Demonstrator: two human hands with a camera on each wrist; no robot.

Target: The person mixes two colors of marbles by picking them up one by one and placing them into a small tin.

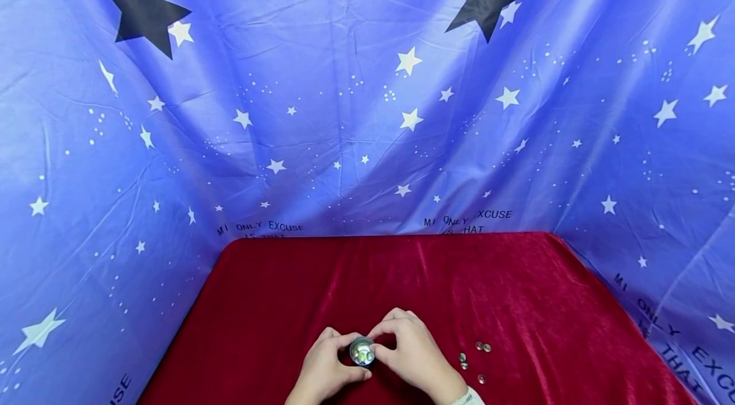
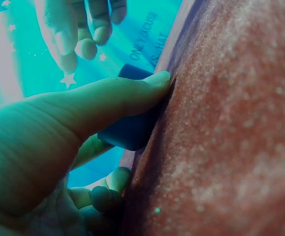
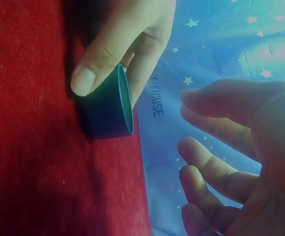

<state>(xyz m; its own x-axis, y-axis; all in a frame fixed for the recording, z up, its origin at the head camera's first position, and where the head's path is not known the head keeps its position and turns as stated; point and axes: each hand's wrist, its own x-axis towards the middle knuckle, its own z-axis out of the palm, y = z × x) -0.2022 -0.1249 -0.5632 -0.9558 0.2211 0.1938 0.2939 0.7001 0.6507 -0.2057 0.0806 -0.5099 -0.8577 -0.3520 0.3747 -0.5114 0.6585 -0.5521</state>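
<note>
A short, dark blue round cup stands on the red cloth, its open rim facing up. Seen from above, the cup has a shiny inside with small glassy round pieces in it. My left hand grips its side between thumb and fingers; the left thumb lies across the wall in the left wrist view. My right hand hovers over the rim from the right, thumb and forefinger near the opening. No object shows between the right fingers, which hang loosely bent.
Several small, shiny round glass pieces lie scattered on the cloth to the right of my right hand. The red velvet cloth covers the table. Blue curtains printed with stars surround it at the back and both sides.
</note>
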